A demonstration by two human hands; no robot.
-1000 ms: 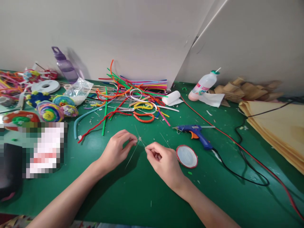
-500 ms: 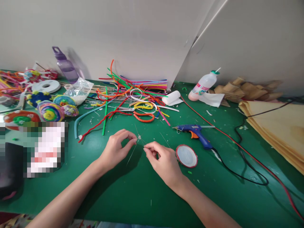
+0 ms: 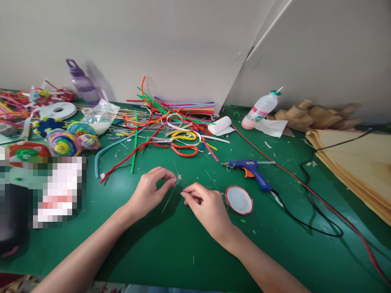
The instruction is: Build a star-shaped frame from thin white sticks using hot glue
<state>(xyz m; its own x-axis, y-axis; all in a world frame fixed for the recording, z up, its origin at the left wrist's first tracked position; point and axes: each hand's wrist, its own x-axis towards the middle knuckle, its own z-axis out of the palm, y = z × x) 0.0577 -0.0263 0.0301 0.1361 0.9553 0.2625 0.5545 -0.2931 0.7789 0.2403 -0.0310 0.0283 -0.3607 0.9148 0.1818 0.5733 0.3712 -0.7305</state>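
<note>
Several thin, pale wires (image 3: pixel 167 204) cross at a small white blob (image 3: pixel 179 177) above the green table and fan out like spokes. The fingertips of my left hand (image 3: pixel 154 189) are pinched together just left of the blob, holding one of these wires. My right hand (image 3: pixel 210 207) is also closed in a pinch, right of and slightly below the blob. A spoke runs toward its fingers, but what lies between the fingertips is too small to make out. Right of that hand lies a round, red-rimmed lid (image 3: pixel 239 200), with a blue glue gun (image 3: pixel 252 167) beyond it.
Pipe cleaners (image 3: pixel 146 118) in many colours and scissors (image 3: pixel 185 149) lie ahead. Felt-like round ornaments (image 3: pixel 64 142), a purple bottle (image 3: pixel 84 83) and a ribbon roll (image 3: pixel 58 110) are left. A clear bottle (image 3: pixel 261 108), paper sheets (image 3: pixel 351 158) and cords (image 3: pixel 311 228) are right.
My right hand has moved slightly left and its fingertips a little lower, nearer the crossing wires. My left hand and the white blob stay almost in place.
</note>
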